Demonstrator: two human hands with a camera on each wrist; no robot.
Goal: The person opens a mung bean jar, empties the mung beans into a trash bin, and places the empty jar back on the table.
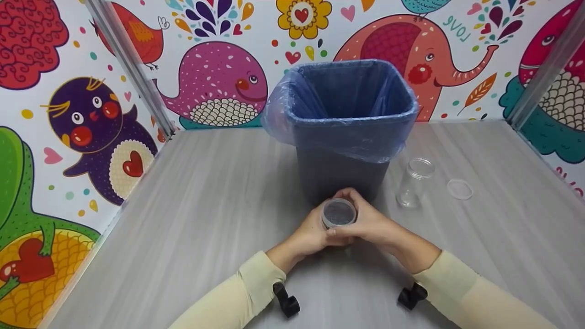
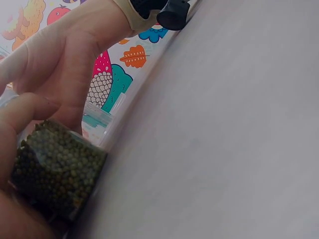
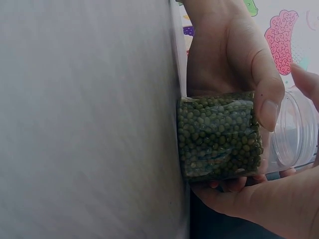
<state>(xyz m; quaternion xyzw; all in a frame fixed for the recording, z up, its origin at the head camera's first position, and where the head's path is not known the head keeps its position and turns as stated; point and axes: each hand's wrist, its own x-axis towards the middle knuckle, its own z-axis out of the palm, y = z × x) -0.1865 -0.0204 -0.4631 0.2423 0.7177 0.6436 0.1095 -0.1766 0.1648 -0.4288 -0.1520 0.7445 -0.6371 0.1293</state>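
Both hands hold a clear plastic jar (image 3: 294, 132) upright on the table, just in front of the bin. Dark green mung beans (image 3: 219, 137) fill its lower part, and its round clear top (image 1: 338, 212) faces up. My left hand (image 1: 311, 232) wraps the jar's left side, its thumb lying along the wall above the beans in the right wrist view. From the other side my right hand (image 1: 371, 223) grips around the rim, thumb at the near edge and fingers at the far edge. In the left wrist view the beans (image 2: 59, 169) show below the fingers.
A dark grey bin (image 1: 343, 169) with a blue bag liner (image 1: 352, 137) stands right behind the hands. To its right are a second clear jar (image 1: 411, 185), uncapped, and a flat round clear lid (image 1: 460, 189). Cartoon-printed walls (image 1: 219, 82) enclose the table (image 1: 205, 205).
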